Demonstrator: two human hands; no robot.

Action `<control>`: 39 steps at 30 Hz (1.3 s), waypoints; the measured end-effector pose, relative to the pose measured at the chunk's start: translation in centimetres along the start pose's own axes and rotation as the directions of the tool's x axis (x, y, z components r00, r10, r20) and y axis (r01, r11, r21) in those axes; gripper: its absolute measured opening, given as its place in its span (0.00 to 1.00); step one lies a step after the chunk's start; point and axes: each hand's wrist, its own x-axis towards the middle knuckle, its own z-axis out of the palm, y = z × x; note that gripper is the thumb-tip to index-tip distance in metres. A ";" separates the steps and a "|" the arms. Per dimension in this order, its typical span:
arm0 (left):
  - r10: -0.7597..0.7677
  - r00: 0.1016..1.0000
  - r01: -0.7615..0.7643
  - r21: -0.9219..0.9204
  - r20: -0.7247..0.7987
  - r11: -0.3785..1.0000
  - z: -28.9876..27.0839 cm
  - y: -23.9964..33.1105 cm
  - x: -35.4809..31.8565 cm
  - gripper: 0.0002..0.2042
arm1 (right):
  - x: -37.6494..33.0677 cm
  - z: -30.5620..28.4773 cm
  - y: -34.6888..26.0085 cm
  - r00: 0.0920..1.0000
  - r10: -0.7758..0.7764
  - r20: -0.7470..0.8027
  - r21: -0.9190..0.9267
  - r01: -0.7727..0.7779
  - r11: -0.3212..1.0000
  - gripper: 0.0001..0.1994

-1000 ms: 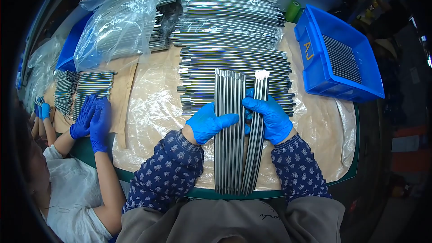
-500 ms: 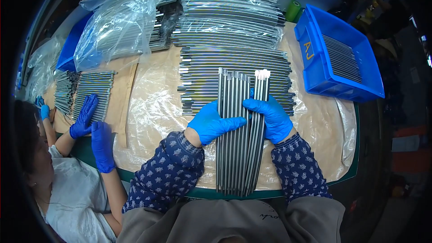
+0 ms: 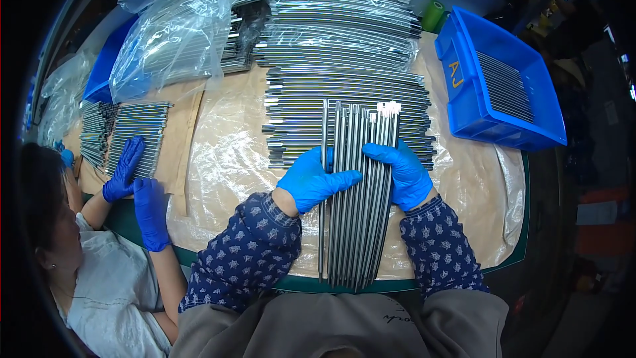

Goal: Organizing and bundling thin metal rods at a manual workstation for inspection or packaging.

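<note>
A bundle of thin metal rods (image 3: 358, 219) stands lengthwise before me, gripped from both sides over the near part of the table. My left hand (image 3: 311, 180), in a blue glove, closes on its left side with the thumb across the front. One rod (image 3: 324, 225) at that side stands a little apart from the others. My right hand (image 3: 403, 174), also blue-gloved, wraps the right side, its thumb over the rods. Behind the bundle, a broad layer of similar rods (image 3: 344, 86) lies crosswise on brown paper. My fingers behind the bundle are mostly hidden.
A blue bin (image 3: 487, 119) holding rods stands at the right, near a green roll (image 3: 432, 13). Clear plastic film (image 3: 172, 33) covers rods at the far left. To my left a co-worker's purple-gloved hand (image 3: 126, 169) rests at shorter rods (image 3: 147, 126).
Within the bundle the rods have shifted right, and a gap has opened beside the leftmost rod. Both my hands stay in nearly the same place.
</note>
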 end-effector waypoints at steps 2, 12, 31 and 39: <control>-0.003 1.000 0.003 0.014 0.000 1.000 0.3 0.6 -0.2 0.22 | 0.0 -0.3 0.0 1.000 0.004 -0.012 -0.037 -0.004 0.999 0.11; -0.054 0.998 0.049 -0.264 -0.014 0.963 -1.6 -1.1 -0.1 0.11 | -0.1 -0.2 0.0 1.000 0.023 -0.014 -0.017 -0.023 1.000 0.14; 0.009 1.000 -0.009 0.025 0.013 1.000 -0.2 0.3 -0.1 0.09 | -0.1 -0.2 0.0 1.000 -0.006 0.015 -0.019 0.006 1.000 0.16; 0.054 0.998 -0.055 0.055 0.018 0.997 0.0 0.5 -0.3 0.11 | -0.1 -0.3 0.1 1.000 -0.008 0.010 -0.008 0.008 1.000 0.17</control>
